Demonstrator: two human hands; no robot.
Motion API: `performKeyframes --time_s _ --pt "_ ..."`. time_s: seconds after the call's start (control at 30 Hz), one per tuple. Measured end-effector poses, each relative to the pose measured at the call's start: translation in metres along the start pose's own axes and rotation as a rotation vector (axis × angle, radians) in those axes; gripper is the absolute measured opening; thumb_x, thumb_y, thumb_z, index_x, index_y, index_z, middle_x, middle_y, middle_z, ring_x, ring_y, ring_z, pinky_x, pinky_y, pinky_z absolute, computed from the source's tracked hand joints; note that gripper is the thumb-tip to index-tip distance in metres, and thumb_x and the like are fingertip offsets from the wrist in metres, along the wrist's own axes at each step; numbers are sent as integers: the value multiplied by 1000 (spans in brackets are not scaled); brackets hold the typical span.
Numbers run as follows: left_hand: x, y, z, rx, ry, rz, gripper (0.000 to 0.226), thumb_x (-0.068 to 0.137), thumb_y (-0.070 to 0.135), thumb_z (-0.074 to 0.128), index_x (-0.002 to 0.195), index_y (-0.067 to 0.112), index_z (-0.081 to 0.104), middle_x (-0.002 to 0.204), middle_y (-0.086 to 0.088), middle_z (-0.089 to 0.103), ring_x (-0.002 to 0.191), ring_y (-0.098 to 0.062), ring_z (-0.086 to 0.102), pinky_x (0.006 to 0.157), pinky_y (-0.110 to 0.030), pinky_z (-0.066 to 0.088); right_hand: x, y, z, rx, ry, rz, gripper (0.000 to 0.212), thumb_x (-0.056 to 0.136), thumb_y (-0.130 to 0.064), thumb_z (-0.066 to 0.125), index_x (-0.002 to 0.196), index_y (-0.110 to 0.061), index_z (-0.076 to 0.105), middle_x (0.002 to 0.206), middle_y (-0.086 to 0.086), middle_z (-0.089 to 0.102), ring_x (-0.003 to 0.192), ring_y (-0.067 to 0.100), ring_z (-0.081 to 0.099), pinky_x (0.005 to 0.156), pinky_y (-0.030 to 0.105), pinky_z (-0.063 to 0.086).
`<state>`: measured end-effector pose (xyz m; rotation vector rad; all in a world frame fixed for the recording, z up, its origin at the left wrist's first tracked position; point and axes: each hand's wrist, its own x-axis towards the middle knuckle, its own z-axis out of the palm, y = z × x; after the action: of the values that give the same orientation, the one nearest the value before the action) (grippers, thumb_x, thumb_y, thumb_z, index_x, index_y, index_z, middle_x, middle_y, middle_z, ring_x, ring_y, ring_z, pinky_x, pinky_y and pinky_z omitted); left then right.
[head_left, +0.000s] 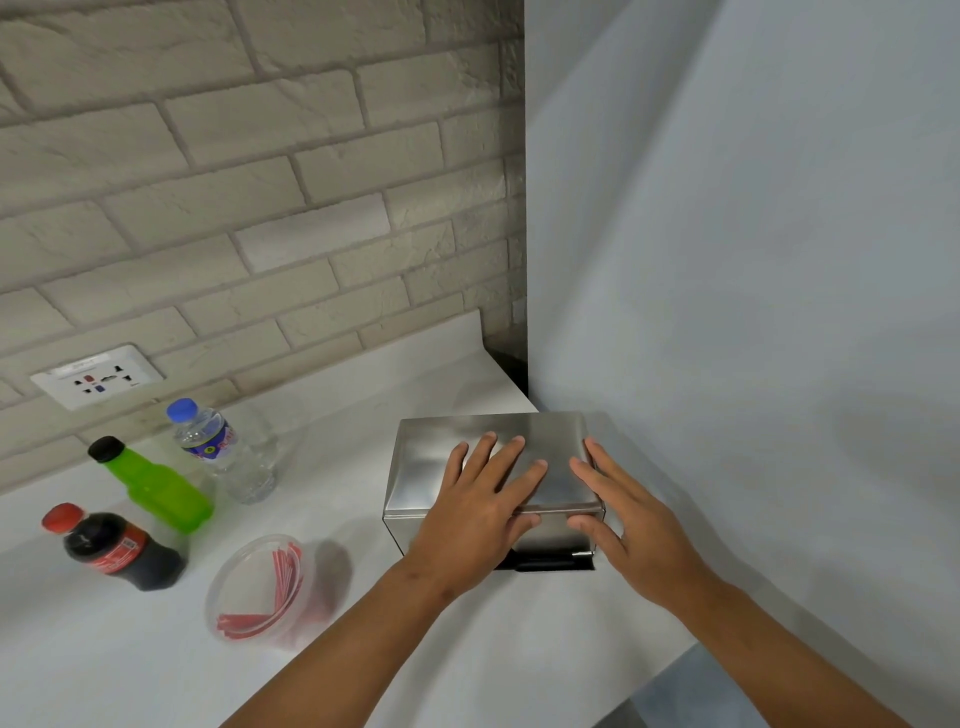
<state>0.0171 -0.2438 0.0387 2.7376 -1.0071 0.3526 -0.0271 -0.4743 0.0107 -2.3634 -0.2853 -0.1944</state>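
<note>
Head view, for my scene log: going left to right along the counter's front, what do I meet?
In order: cola bottle → clear tub of red strips → steel box → right hand.

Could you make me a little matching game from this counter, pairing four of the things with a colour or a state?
Things:
1 cola bottle
2 green bottle
3 water bottle
4 steel box

Matches:
A blue cap
B left hand and right hand rest on it
C red cap
D black cap

Pairs: 1-C, 2-D, 3-A, 4-B.
</note>
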Motion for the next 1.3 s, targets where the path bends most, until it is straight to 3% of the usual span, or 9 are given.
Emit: performKeyframes --time_s 0.13,0.23,0.4,0.5,0.6,0.73,0.97,1.17,1.3 --pt "-3 -5 -2 -68 -8 -24 57 101 47 58 151 21 53 163 -9 45 155 -37 34 125 -56 26 -2 3 -1 -55 -13 -16 62 101 -51 55 157 -34 36 170 -12 19 158 12 21 123 36 29" --pt "-5 -8 -6 -156 29 -72 49 103 39 60 145 12 60 157 -11 53 150 -37 42 124 -52 31 -1 1 -4 -154 20 -27 64 96 -56 59 154 -29 46 169 -9 24 159 17 14 122 38 22" --pt "-43 -39 -19 -184 166 -348 38 104 19 60 140 6 64 149 -13 59 144 -37 48 120 -43 35 33 -41 10 -239 23 -199 48 99 -49 54 135 -20 66 157 4 50 152 30 33 121 47 32" --pt "-53 -53 -22 -258 163 -415 42 109 18 50 149 6 55 159 -10 49 150 -29 41 122 -34 26 53 -57 19 -341 -112 -234 49 102 -44 57 143 -18 60 159 7 48 153 35 33 124 51 24" --pt "-50 -54 -20 -352 100 -422 51 111 27 41 160 11 38 170 1 28 160 -17 19 127 -22 11 72 -65 22 -443 -200 -210 54 107 -49 45 154 -23 45 167 2 35 156 30 24 127 46 15" --pt "-50 -52 -17 -362 101 -451 56 110 35 33 161 11 35 169 7 22 158 -11 13 121 -6 1 81 -72 26 -494 -225 -248 52 109 -48 38 155 -25 44 166 1 35 154 28 27 125 46 18" --pt "-41 -69 -33 -300 53 -393 42 107 16 55 149 7 55 155 -9 52 145 -25 44 118 -24 27 92 -75 21 -452 -282 -264 52 106 -45 46 152 -21 48 162 5 41 149 26 35 123 43 26" --pt "-32 -76 -39 -263 -11 -327 41 105 18 59 144 4 59 148 -14 54 140 -31 46 115 -28 31 93 -73 10 -402 -305 -202 51 105 -46 50 149 -21 51 160 2 45 147 23 37 120 37 25" --pt "-20 -81 -36 -245 -92 -275 52 108 40 50 152 12 49 159 -11 45 150 -31 35 124 -46 30 90 -56 -3 -487 -235 -38 58 104 -57 44 146 -18 51 151 4 51 139 30 43 114 42 32"
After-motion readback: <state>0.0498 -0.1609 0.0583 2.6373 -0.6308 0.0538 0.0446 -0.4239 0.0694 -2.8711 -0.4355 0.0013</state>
